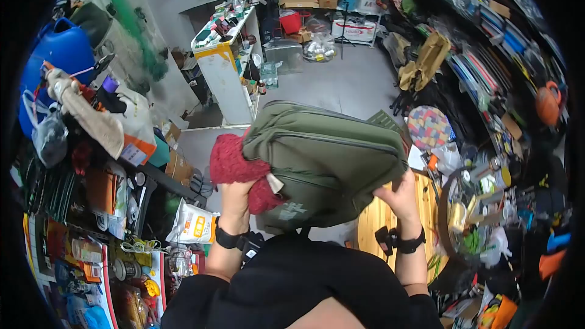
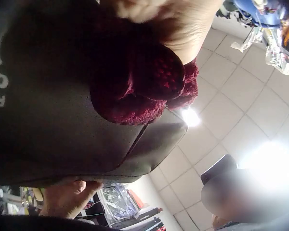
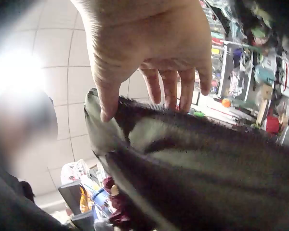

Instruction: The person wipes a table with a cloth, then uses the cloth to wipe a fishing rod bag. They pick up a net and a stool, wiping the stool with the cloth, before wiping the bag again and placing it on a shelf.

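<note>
A dark green backpack (image 1: 323, 158) with zippers and pale lettering is held up in front of the body, lying on its side. At its left end, a dark red textured cloth (image 1: 231, 159) is bunched against it. My left hand (image 1: 236, 198) grips this cloth, its fingers mostly hidden in the folds. In the left wrist view the cloth (image 2: 130, 108) presses on the bag's dark face. My right hand (image 1: 402, 198) pinches the backpack's right end. The right wrist view has the thumb (image 3: 107, 103) on one side of the bag's edge and the fingers on the other.
A wooden slatted surface (image 1: 372, 222) stands below the right hand, beside a round bin (image 1: 450, 219) of small items. A patchwork round cushion (image 1: 430, 127) is beyond it. Crowded shelves line both sides, and a white counter (image 1: 222, 76) stands ahead on grey floor (image 1: 317, 88).
</note>
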`<state>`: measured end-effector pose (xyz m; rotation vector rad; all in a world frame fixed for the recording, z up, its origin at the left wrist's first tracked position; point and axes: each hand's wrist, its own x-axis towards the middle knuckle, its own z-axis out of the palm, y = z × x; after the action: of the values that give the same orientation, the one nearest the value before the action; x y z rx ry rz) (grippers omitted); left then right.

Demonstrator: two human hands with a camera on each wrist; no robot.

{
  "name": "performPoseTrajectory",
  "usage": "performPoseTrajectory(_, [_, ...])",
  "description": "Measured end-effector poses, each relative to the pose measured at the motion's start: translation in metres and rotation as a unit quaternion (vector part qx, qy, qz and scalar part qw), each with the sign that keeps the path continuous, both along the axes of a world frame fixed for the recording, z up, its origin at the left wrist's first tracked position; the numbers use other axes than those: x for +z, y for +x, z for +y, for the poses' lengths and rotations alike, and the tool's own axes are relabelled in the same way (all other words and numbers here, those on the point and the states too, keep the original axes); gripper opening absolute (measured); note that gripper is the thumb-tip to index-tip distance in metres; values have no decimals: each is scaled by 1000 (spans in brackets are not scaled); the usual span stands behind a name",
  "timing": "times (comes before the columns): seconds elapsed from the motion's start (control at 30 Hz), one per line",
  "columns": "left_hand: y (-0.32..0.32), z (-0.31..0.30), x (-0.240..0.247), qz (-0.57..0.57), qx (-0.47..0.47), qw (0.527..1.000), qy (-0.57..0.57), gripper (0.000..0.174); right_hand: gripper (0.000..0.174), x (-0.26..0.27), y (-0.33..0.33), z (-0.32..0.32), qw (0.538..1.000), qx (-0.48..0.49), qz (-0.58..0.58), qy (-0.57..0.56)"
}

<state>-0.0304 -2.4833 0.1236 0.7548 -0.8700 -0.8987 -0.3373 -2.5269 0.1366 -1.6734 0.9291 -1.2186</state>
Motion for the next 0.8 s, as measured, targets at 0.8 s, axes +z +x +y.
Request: performPoseTrajectory(0.8, [-5,-553,-55,326,-190,923,-71,66,21,-46,-8,-586,974,-79,-214,-4])
